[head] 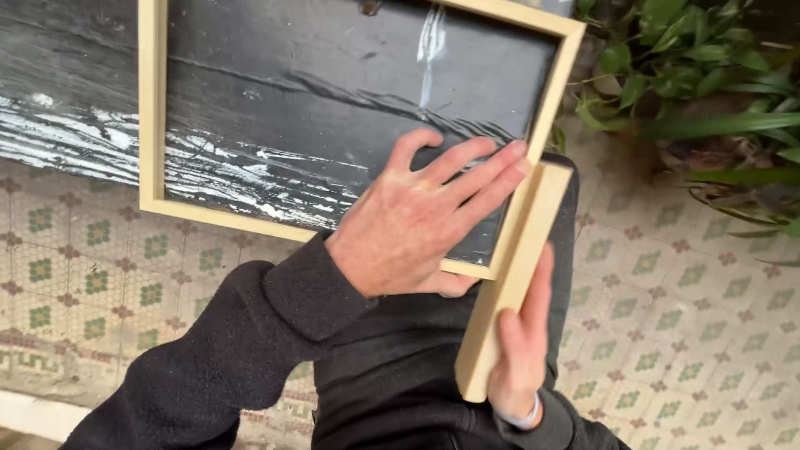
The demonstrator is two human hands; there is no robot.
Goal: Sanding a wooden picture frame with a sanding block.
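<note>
A pale wooden frame (153, 117) lies on a black, white-streaked board (75, 92). My left hand (417, 221) rests flat with fingers spread on the dark sheet inside the frame (333, 92), near the frame's lower right corner. My right hand (521, 350) grips a pale wooden block (512, 279), held upright against the outside of the frame's right edge. Both arms wear black sleeves.
A patterned tile floor (667, 300) with green and red motifs runs below and to the right. Green leafy plants (700, 75) stand at the upper right. The black board extends off the left edge.
</note>
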